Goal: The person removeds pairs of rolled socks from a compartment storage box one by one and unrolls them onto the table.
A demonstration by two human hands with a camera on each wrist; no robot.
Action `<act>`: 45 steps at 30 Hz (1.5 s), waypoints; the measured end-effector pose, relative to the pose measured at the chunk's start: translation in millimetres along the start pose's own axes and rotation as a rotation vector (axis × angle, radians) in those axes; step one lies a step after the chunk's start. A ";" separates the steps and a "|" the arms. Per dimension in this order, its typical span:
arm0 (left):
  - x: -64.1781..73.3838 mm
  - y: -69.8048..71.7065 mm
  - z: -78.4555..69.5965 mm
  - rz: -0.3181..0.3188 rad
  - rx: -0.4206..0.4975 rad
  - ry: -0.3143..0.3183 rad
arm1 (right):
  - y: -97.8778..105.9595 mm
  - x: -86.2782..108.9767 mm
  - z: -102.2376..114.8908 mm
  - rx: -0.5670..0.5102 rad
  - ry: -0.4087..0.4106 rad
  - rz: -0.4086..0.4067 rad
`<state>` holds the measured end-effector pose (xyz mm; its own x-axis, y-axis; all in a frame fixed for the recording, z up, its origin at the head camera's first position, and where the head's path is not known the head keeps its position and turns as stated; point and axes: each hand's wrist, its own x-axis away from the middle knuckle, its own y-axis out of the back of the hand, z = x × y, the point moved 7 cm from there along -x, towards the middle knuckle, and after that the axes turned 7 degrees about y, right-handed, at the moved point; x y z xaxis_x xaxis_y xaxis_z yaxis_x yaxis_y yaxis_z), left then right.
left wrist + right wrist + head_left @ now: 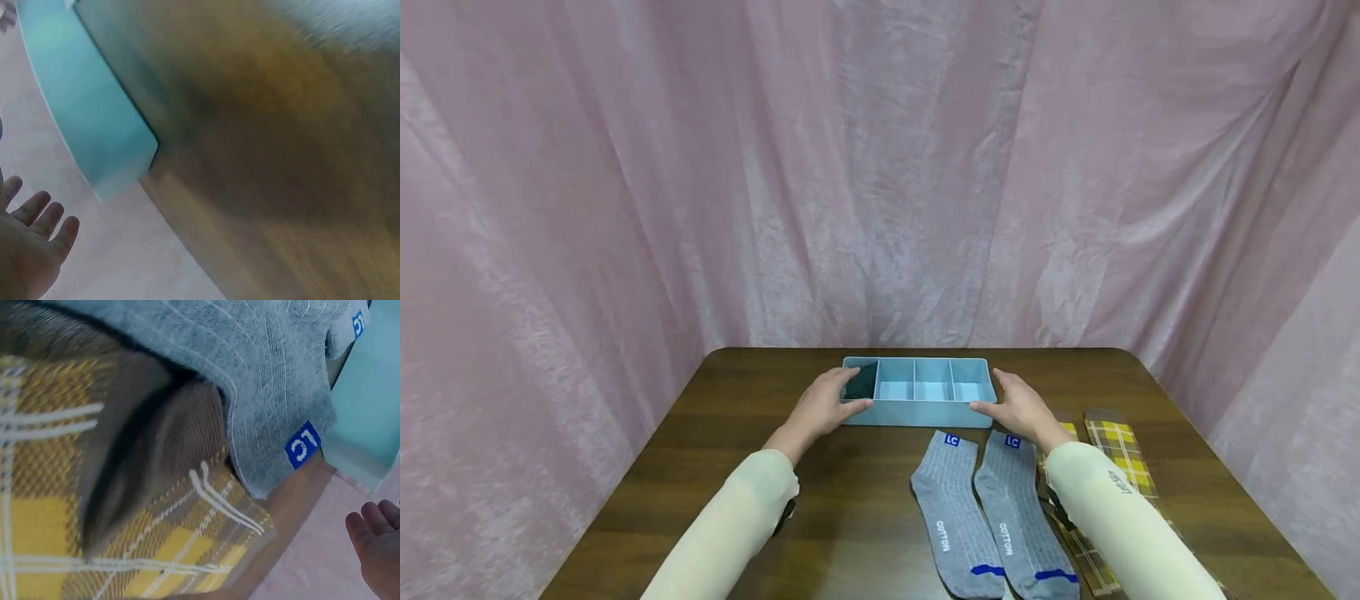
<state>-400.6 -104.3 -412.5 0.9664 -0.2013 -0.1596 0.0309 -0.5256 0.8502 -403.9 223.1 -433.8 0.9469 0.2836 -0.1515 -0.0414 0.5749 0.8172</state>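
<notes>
Nearest, in front of the light blue, rectangular, open-topped box [917, 414], two pale cream sleeves [718, 533] are seen, with dark lettering printed on the right one. Between the sleeves, two grey ribbed knit socks [955, 517] are laid side by side, their toes pointed away from the box and their cuffs just in front of its front wall (a blue "LC" patch is carried on each cuff, and "COTTON" is printed in white on each foot). To the front right of the box, yellow, brown and white plaid socks [1123, 454] are partly covered by the right arm. The left hand [826, 403] is held at the box's left end and the right hand [1017, 408] at its right end; on both, the thumb is parted from the fingers and nothing is gripped. Whether the box is touched by either cannot be told. The box itself is set on the brown wood-grain surface [842, 517] and is divided into four compartments; in the leftmost, a dark green item [863, 382] is held. Behind the box, a pink velvety curtain [880, 183] is hung in folds.
</notes>
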 end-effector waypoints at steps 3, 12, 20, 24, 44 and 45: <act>-12.7 4.2 4.9 -0.013 0.058 0.041 | -4.5 -4.5 -3.6 -0.018 -0.036 0.001; -39.1 -9.7 5.3 -0.037 0.239 0.166 | -21.4 -14.0 -6.0 -0.059 -0.081 -0.016; -41.5 -21.4 2.8 -0.146 0.332 0.268 | -20.9 -14.0 -9.1 -0.042 -0.096 -0.073; -42.2 -25.5 0.7 -0.228 0.322 0.294 | -21.1 -14.7 -9.6 -0.046 -0.108 -0.071; -53.4 -39.1 10.7 -0.261 0.142 0.498 | -25.3 -12.4 -11.2 -0.072 -0.156 -0.084; -54.4 -40.3 11.2 -0.240 0.125 0.512 | -25.6 -11.9 -11.0 -0.074 -0.158 -0.083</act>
<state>-457.3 -81.4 -443.7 0.9373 0.3446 -0.0515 0.2645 -0.6075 0.7490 -417.6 213.4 -459.0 0.9861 0.1119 -0.1227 0.0212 0.6481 0.7613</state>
